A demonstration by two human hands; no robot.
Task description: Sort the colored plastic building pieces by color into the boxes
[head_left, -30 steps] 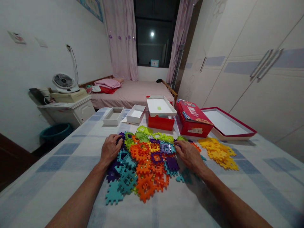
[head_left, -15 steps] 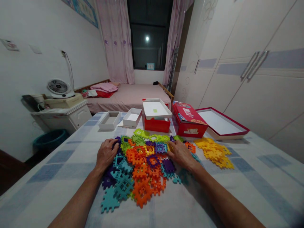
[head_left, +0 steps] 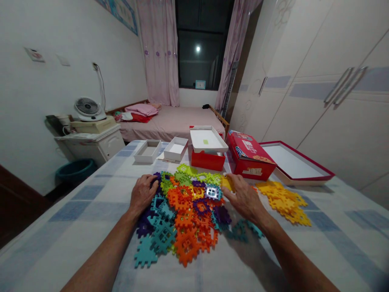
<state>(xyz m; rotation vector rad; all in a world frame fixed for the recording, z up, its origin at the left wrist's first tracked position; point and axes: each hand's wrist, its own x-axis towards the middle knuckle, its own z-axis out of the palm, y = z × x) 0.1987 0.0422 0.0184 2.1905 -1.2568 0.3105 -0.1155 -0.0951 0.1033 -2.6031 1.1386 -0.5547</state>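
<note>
A heap of interlocking plastic building pieces in orange (head_left: 185, 243), teal (head_left: 164, 235), purple and lime green (head_left: 209, 177) lies on the table. At its left edge my left hand (head_left: 142, 194) rests loosely against a purple piece (head_left: 157, 177), fingers slightly bent and the thumb apart. On the heap's right side, my right hand (head_left: 244, 198) grips a yellow piece (head_left: 227, 183) between thumb and fingers. A separate pile of yellow pieces (head_left: 284, 202) lies right of that hand. Some teal pieces (head_left: 240, 231) sit partly in the shadow under my right wrist.
Two small white boxes (head_left: 147, 151) stand behind the heap. Beside them are a red box with a white lid tray (head_left: 208, 138) on it, a printed red carton (head_left: 252, 156) and a large red-rimmed lid (head_left: 299, 162). A checked cloth (head_left: 91, 227) covers the table.
My right hand has drawn the yellow piece up and slightly rightward out of the heap. My left hand stays at the heap's left edge. The whole view has shifted a little.
</note>
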